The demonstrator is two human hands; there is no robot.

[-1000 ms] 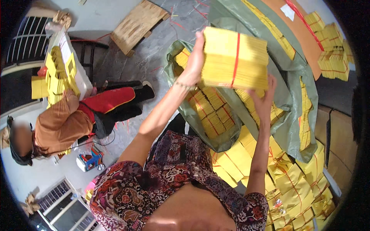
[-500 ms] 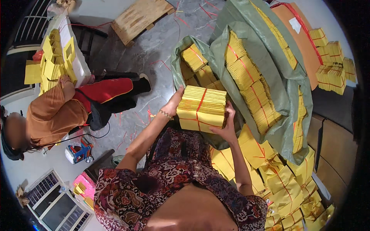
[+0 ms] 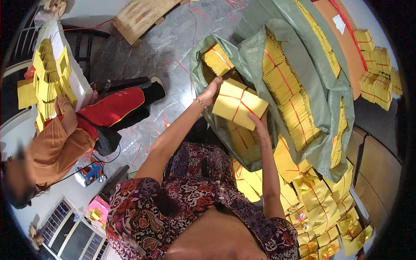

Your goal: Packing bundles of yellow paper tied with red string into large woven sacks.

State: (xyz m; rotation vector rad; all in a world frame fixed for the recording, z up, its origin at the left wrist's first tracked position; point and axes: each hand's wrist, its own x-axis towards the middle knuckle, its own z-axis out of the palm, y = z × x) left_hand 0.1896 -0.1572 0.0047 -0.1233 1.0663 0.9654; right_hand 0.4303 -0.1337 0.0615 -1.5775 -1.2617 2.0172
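Observation:
Between my two hands is a yellow paper bundle [image 3: 234, 99], bound crosswise with red string, its flat face turned up toward me. My left hand [image 3: 211, 92] grips its left end, and my right hand [image 3: 259, 122] holds the right end with the thumb on the face. The bundle is over the mouth of an open green woven sack [image 3: 200, 58]. Inside that sack lie other tied yellow bundles [image 3: 218, 60], one at the far side and more lower down, partly hidden by the held one.
Fuller green sacks [image 3: 318, 108] of yellow bundles stand to the right. Yellow packets [image 3: 318, 201] cover the area at lower right. A person in a brown top [image 3: 60, 149] handles yellow paper at a white table [image 3: 80, 82] on the left. A wooden board [image 3: 145, 17] lies beyond.
The bundle has moved slightly right and tipped, so its flat face now shows instead of its layered edges. Both hands went with it. The other person's arm shifted a little.

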